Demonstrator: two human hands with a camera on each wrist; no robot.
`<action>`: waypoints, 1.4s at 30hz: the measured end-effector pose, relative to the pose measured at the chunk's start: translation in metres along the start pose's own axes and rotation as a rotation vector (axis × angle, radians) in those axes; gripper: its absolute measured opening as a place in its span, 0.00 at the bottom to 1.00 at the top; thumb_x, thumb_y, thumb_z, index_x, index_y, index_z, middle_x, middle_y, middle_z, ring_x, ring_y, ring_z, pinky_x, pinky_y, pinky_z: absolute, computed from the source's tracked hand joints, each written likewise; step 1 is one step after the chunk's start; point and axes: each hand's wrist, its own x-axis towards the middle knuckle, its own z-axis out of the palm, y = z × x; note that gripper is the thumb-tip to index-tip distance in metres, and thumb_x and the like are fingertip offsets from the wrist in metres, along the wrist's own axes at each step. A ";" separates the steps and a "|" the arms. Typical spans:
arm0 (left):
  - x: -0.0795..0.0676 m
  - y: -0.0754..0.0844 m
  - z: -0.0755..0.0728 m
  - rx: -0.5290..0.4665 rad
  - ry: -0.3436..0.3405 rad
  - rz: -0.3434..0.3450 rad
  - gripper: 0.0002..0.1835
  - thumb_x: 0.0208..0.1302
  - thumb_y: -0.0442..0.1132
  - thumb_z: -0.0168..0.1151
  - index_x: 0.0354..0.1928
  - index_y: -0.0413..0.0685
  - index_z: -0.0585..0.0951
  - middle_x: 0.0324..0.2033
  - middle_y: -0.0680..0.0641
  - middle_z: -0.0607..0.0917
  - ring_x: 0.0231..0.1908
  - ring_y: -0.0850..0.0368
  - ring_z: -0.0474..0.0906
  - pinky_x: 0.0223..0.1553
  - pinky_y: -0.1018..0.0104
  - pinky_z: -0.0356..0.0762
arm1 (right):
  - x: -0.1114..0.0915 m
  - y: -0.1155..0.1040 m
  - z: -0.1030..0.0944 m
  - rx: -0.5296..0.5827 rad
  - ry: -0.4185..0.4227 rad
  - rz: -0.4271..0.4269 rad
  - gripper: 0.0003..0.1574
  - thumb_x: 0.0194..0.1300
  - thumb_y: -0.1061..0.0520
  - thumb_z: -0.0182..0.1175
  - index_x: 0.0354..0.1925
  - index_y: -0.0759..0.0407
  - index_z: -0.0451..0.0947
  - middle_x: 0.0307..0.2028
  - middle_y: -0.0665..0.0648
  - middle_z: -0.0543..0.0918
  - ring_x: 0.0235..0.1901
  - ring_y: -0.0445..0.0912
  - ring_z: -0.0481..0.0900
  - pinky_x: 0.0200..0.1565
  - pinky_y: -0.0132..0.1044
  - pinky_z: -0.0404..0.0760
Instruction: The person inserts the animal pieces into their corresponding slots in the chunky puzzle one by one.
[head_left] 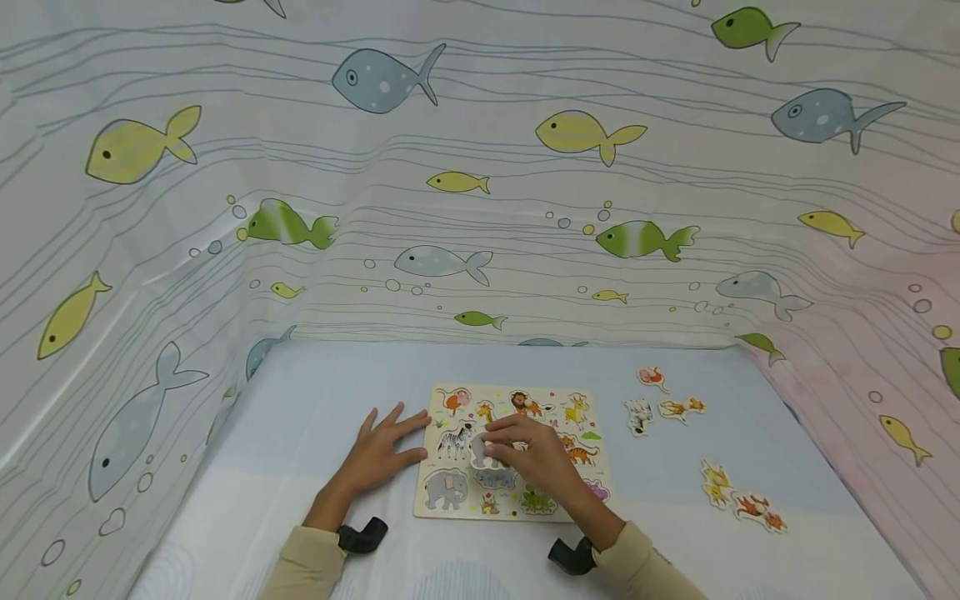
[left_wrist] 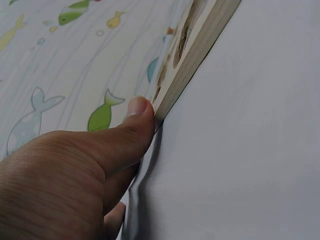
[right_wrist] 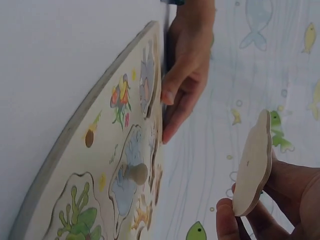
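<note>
A wooden animal puzzle board (head_left: pixel 517 512) lies flat on the table. My right hand (head_left: pixel 536 450) pinches a puzzle piece with a grey animal (head_left: pixel 480 452) between thumb and fingers, raised over the board's lower middle. In the right wrist view the plain wooden back of this puzzle piece (right_wrist: pixel 252 165) shows. My left hand (head_left: pixel 375 454) has its fingers spread, with thumb and fingertips at the board's left edge. Close to the raised piece, a bluish animal picture (right_wrist: pixel 125 190) on the board has a wooden knob (right_wrist: pixel 137 174) standing over it. An elephant picture (head_left: pixel 446 489) fills the lower left corner.
Several loose puzzle pieces lie right of the board: a red one (head_left: pixel 652 378), a black-and-white one (head_left: pixel 639 417), an orange one (head_left: pixel 682 408), a yellow one (head_left: pixel 716 483) and a tiger-coloured one (head_left: pixel 760 511). A fish-patterned curtain (head_left: pixel 517 233) surrounds the table.
</note>
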 end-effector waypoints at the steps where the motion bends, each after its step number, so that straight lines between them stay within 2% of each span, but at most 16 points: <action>1: 0.000 0.000 0.000 0.000 -0.001 0.000 0.32 0.60 0.56 0.69 0.67 0.59 0.76 0.69 0.53 0.75 0.76 0.39 0.56 0.77 0.35 0.35 | 0.000 0.000 0.003 0.006 -0.001 -0.001 0.13 0.65 0.53 0.67 0.47 0.51 0.88 0.50 0.53 0.87 0.49 0.49 0.85 0.44 0.33 0.86; 17: -0.001 0.000 -0.001 -0.012 -0.003 0.000 0.32 0.60 0.55 0.69 0.67 0.58 0.76 0.69 0.52 0.75 0.76 0.39 0.56 0.76 0.35 0.35 | 0.003 -0.002 0.035 0.024 -0.068 0.040 0.12 0.64 0.52 0.68 0.46 0.51 0.89 0.48 0.49 0.86 0.47 0.42 0.84 0.47 0.32 0.85; 22: 0.000 0.000 0.000 -0.008 -0.005 -0.002 0.33 0.60 0.55 0.69 0.67 0.59 0.76 0.69 0.52 0.75 0.76 0.39 0.56 0.77 0.35 0.35 | 0.001 0.000 0.045 0.044 -0.082 0.049 0.12 0.66 0.50 0.67 0.46 0.51 0.88 0.49 0.52 0.86 0.45 0.41 0.85 0.45 0.31 0.85; 34: 0.000 0.001 -0.002 -0.007 -0.009 0.001 0.33 0.60 0.56 0.69 0.67 0.59 0.76 0.69 0.53 0.75 0.76 0.40 0.56 0.77 0.35 0.34 | 0.003 0.004 0.057 0.006 -0.082 0.052 0.11 0.66 0.49 0.67 0.45 0.49 0.88 0.48 0.49 0.87 0.46 0.42 0.84 0.46 0.32 0.84; 42: -0.001 0.001 -0.004 -0.013 -0.023 -0.010 0.33 0.61 0.57 0.68 0.68 0.60 0.75 0.70 0.53 0.74 0.76 0.40 0.55 0.77 0.36 0.32 | 0.002 0.004 0.063 -0.016 -0.069 0.048 0.11 0.65 0.51 0.68 0.44 0.51 0.89 0.47 0.50 0.87 0.50 0.44 0.84 0.52 0.36 0.85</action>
